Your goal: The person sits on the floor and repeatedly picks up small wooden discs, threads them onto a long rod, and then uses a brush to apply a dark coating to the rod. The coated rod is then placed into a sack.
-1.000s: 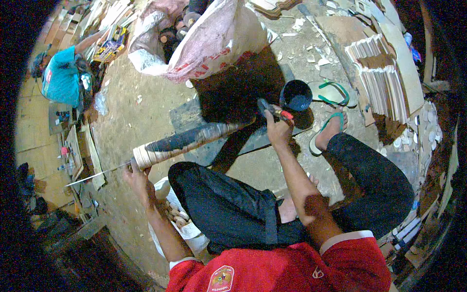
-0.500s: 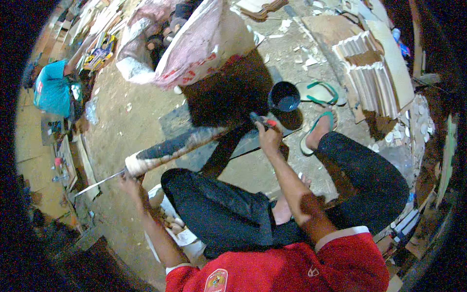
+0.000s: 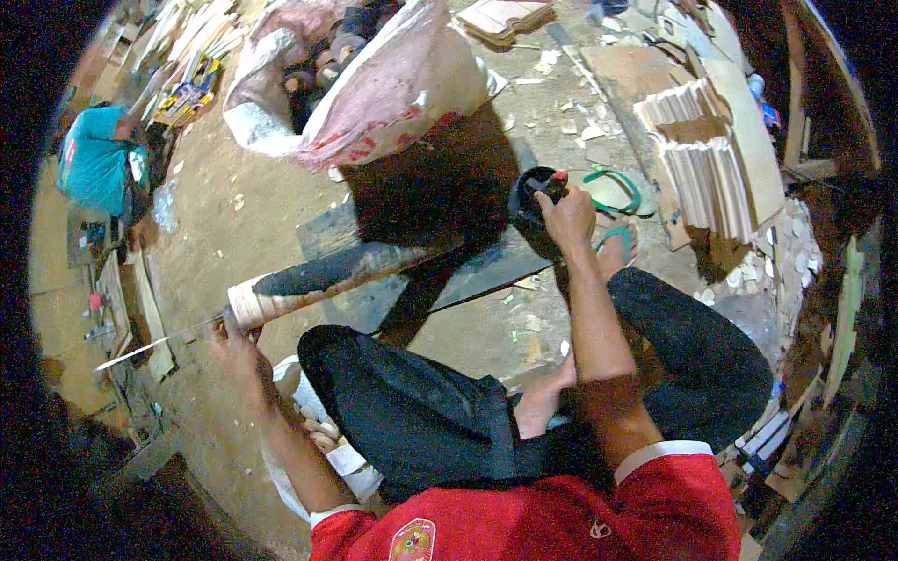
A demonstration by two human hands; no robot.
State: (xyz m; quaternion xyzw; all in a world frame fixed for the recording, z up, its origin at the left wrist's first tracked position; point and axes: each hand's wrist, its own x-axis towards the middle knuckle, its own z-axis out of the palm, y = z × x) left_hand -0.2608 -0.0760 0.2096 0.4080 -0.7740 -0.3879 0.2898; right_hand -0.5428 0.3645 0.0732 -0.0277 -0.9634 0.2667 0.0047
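At your far left, a co-worker in a teal shirt [image 3: 98, 164] is bending down. Nearer to you, a thin rod [image 3: 154, 346] is sticking out from the pale end of the roll [image 3: 323, 276]. Your left hand [image 3: 240, 355] is holding this rod just beside the roll, with the fingers clamped around it. The roll is lying aslant before your knees, above a flat board [image 3: 369, 304]; its body is showing a dark coat on top, and its far end is going into shadow. Near your left forearm, a white bag [image 3: 368, 481] is holding small pieces. Beyond the roll, a big sack [image 3: 412, 98] is standing open with dark round things in it. More to the right, your right hand [image 3: 569, 220] is holding a red-ended brush [image 3: 559, 178] over the black bowl [image 3: 522, 210], with thumb and fingers clamped on it; the bristles are hiding from view. 1 sandal [image 3: 613, 190] is lying beside this hand, and 2 stacks of wood [image 3: 709, 187] are standing at the right.
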